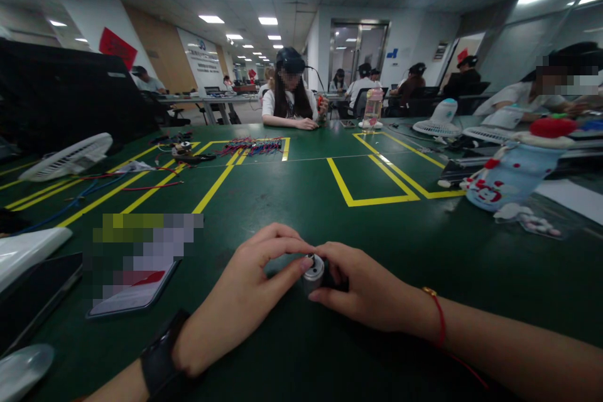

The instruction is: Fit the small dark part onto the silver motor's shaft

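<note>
A small silver cylindrical part with a black section stands out between my hands, above the green table. My right hand wraps round it from the right, with thumb and fingers closed on its side. From the left, my left hand reaches its top, where the thumb and index finger pinch at a small shaft or piece. That piece is too small to name. The black section is partly hidden by my right fingers.
A phone lies at the left near a white mouse. Wires lie further back. A blue cup stands at the right. Across the table sits a person.
</note>
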Demonstrator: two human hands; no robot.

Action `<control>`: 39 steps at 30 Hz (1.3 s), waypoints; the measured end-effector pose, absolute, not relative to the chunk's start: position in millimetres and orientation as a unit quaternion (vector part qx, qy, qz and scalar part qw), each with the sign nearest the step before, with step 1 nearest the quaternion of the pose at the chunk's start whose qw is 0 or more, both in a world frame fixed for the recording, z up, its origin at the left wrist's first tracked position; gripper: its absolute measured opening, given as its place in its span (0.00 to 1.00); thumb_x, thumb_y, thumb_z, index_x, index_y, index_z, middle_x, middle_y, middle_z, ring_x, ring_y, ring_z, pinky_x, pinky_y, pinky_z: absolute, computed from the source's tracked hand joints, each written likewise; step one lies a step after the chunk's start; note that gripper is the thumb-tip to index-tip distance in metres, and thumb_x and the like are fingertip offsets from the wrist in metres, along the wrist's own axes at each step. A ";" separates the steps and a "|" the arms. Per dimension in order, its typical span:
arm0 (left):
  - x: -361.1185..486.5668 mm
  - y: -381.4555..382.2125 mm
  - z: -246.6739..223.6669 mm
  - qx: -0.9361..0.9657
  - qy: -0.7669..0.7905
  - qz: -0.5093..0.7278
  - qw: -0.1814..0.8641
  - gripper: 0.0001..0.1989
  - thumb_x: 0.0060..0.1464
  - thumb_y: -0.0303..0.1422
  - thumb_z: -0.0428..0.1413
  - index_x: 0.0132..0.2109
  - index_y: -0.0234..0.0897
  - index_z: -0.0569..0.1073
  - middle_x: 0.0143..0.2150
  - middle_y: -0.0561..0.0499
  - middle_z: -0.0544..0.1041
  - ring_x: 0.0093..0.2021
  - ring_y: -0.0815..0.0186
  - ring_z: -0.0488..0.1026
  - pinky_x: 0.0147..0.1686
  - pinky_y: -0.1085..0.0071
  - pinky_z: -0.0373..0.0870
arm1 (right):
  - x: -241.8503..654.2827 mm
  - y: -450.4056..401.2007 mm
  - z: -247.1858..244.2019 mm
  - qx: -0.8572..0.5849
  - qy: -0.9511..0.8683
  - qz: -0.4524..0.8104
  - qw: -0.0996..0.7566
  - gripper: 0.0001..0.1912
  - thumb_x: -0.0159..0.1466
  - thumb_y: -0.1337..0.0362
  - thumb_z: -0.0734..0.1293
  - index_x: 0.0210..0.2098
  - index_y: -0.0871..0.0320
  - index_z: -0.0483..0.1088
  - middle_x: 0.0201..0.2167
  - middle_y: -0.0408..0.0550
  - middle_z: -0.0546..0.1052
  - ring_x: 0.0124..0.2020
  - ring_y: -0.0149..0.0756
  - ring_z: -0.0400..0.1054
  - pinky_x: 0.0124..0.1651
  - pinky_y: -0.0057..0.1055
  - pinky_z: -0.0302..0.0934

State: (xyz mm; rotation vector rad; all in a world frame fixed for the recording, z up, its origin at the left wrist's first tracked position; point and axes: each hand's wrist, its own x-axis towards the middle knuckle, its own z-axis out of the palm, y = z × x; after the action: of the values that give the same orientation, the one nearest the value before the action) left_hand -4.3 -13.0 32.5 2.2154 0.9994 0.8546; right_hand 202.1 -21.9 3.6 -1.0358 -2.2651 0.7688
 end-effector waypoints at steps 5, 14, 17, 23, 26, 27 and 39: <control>-5.5 -12.8 32.2 0.830 0.367 0.317 0.276 0.09 0.60 0.29 0.54 0.45 0.46 0.75 0.43 0.55 0.71 0.44 0.68 0.70 0.45 0.70 0.67 | 202.1 -22.9 3.9 -0.384 -0.835 0.290 0.266 0.17 0.57 0.66 0.71 0.45 0.55 0.66 0.32 0.39 0.67 0.28 0.29 0.59 0.31 0.27 0.55; -3.5 -17.5 36.5 0.832 0.374 0.309 0.269 0.10 0.59 0.27 0.53 0.45 0.44 0.75 0.43 0.53 0.71 0.44 0.66 0.70 0.45 0.68 0.67 | 200.8 -21.7 4.3 -0.385 -0.836 0.295 0.257 0.16 0.58 0.65 0.70 0.45 0.56 0.66 0.35 0.41 0.69 0.30 0.30 0.60 0.31 0.28 0.56; -4.0 -17.4 37.2 0.825 0.381 0.312 0.276 0.09 0.60 0.29 0.52 0.45 0.43 0.75 0.44 0.52 0.71 0.45 0.65 0.70 0.46 0.67 0.66 | 201.0 -22.0 4.6 -0.386 -0.836 0.294 0.257 0.17 0.58 0.65 0.71 0.45 0.56 0.66 0.36 0.42 0.70 0.29 0.30 0.60 0.31 0.28 0.55; -12.6 -8.8 31.9 0.789 0.411 0.326 0.318 0.09 0.61 0.33 0.51 0.40 0.41 0.75 0.42 0.51 0.75 0.44 0.62 0.71 0.45 0.67 0.67 | 201.5 -22.8 7.2 -0.393 -0.828 0.310 0.254 0.19 0.57 0.66 0.71 0.47 0.55 0.66 0.38 0.44 0.71 0.30 0.31 0.61 0.32 0.29 0.57; -19.0 -2.4 24.8 0.742 0.460 0.318 0.371 0.10 0.61 0.36 0.51 0.41 0.40 0.76 0.38 0.52 0.77 0.39 0.62 0.72 0.39 0.68 0.67 | 201.4 -23.1 7.7 -0.400 -0.825 0.313 0.248 0.19 0.58 0.65 0.71 0.47 0.55 0.66 0.38 0.44 0.71 0.30 0.31 0.61 0.31 0.29 0.57; -21.1 -0.2 21.9 0.722 0.475 0.319 0.390 0.10 0.60 0.36 0.51 0.41 0.40 0.76 0.36 0.52 0.77 0.37 0.63 0.72 0.38 0.69 0.67 | 201.4 -23.2 7.7 -0.402 -0.824 0.314 0.246 0.18 0.58 0.64 0.71 0.47 0.55 0.66 0.38 0.44 0.71 0.29 0.31 0.61 0.31 0.29 0.57; -30.6 11.1 -1.4 0.543 0.453 0.434 0.558 0.10 0.57 0.37 0.57 0.42 0.36 0.77 0.37 0.50 0.76 0.34 0.68 0.70 0.38 0.71 0.66 | 202.0 -24.1 8.8 -0.411 -0.819 0.319 0.242 0.17 0.58 0.65 0.70 0.46 0.55 0.66 0.38 0.44 0.72 0.31 0.32 0.63 0.33 0.30 0.58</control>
State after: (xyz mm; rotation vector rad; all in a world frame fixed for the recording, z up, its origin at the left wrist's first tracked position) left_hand -30.6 11.1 -1.4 1.2814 1.0680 1.0242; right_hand 202.0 -24.1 8.8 -1.1238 -2.2393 0.8725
